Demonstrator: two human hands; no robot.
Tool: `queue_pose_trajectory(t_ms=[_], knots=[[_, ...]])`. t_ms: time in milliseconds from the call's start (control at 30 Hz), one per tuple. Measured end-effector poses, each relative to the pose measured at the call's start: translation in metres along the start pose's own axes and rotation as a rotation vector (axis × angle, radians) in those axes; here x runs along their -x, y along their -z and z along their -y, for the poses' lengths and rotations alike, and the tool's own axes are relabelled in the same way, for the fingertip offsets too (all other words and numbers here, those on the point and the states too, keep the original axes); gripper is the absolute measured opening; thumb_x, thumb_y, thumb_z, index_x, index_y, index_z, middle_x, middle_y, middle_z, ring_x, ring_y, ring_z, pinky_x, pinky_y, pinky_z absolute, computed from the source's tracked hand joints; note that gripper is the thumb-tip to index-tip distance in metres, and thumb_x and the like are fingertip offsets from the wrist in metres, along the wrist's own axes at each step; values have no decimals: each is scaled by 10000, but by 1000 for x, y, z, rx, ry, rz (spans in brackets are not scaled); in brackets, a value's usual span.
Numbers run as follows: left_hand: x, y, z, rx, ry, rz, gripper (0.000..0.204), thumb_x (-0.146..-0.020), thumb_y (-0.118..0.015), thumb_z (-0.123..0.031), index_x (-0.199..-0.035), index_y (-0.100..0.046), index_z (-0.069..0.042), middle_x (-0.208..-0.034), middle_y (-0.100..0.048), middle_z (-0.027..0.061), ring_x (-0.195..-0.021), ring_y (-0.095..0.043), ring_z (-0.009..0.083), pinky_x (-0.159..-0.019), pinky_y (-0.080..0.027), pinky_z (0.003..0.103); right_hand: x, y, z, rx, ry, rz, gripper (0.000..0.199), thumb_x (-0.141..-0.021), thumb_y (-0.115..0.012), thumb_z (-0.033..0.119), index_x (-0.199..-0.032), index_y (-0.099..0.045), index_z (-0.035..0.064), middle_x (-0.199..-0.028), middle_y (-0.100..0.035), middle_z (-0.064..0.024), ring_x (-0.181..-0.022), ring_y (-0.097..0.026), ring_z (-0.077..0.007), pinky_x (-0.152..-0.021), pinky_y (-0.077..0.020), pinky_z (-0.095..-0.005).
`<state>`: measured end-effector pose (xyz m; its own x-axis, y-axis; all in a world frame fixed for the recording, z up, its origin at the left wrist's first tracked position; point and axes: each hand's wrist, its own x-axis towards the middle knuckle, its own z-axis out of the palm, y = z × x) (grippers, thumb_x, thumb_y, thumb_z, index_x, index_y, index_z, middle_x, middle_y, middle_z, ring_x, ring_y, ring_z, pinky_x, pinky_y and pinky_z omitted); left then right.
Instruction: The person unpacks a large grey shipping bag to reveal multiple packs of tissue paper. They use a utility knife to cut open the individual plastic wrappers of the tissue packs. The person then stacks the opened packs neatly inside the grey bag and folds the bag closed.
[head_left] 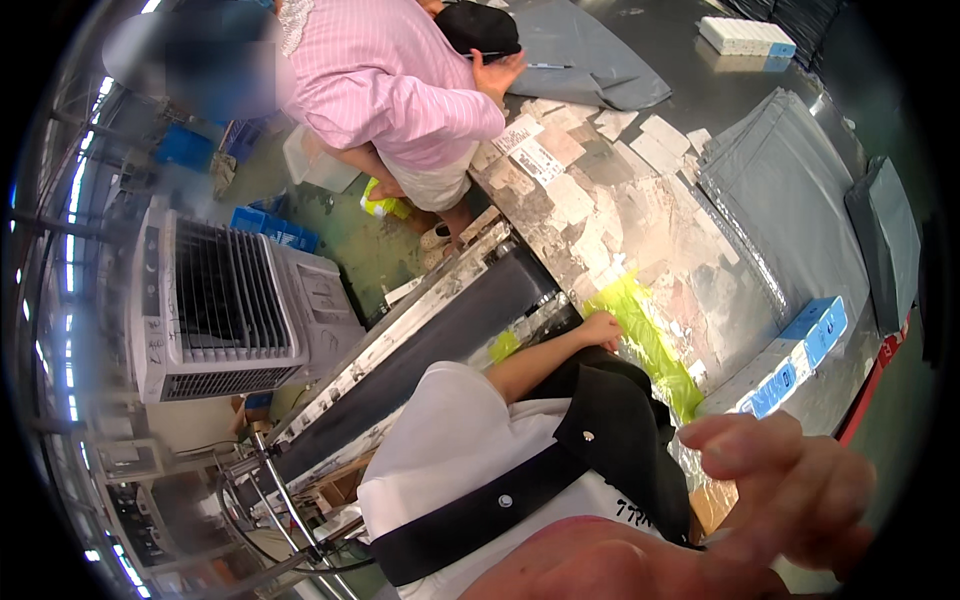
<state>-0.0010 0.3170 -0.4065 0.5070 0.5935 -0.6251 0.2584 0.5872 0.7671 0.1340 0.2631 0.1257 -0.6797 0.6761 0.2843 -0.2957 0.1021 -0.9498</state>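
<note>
My left hand (602, 330) is closed in a loose fist at the near edge of the worktable, beside a strip of yellow-green film (645, 340) stuck there. Whatever those fingers might hold is hidden. Close to the camera, my right hand (790, 490) is raised and slightly blurred. Its fingers are half bent and apart, with nothing visible between them. Beyond it on the table lies a row of blue-and-white packs (790, 360). Large grey plastic bags (795, 200) are spread flat farther back, and another grey bag (885, 240) hangs over the right edge.
Worn paper patches cover the worktable (570, 200). A dark conveyor belt (410, 350) runs up to its left side. Past that stands a white air cooler (240, 300). A co-worker in a pink striped shirt (390, 80) handles a black item (480, 28). White packs (745, 37) sit far right.
</note>
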Motion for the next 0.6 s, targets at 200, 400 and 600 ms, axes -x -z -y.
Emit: queue_pose_trajectory(t_ms=[200,400,600], knots=[[2,4,14,39,31,-19,212,-801,-529,-163,-780,-593,37,-687,-644,175,-564,-642,215,-498,-508,276,26,22,29,-7,-247,159,383,-780,-612,377,-1002,-575,67,-1046,-648,-113,-963,-562,-310,-931,-371,-480],[-6,-4,4,21,38,-47,227,-740,-531,-131,-764,-608,81,-652,-638,199,-527,-637,229,-479,-507,290,28,-2,-37,412,467,68,393,-849,-460,362,-771,-635,19,-812,-665,-113,-792,-608,-289,-695,-451,-375],[5,10,9,15,57,-2,230,-804,-541,-176,-780,-590,47,-674,-639,189,-542,-636,218,-476,-496,269,22,14,-17,-260,-48,299,371,-873,-453,327,-760,-620,15,-842,-671,-126,-806,-630,-287,-682,-453,-370]])
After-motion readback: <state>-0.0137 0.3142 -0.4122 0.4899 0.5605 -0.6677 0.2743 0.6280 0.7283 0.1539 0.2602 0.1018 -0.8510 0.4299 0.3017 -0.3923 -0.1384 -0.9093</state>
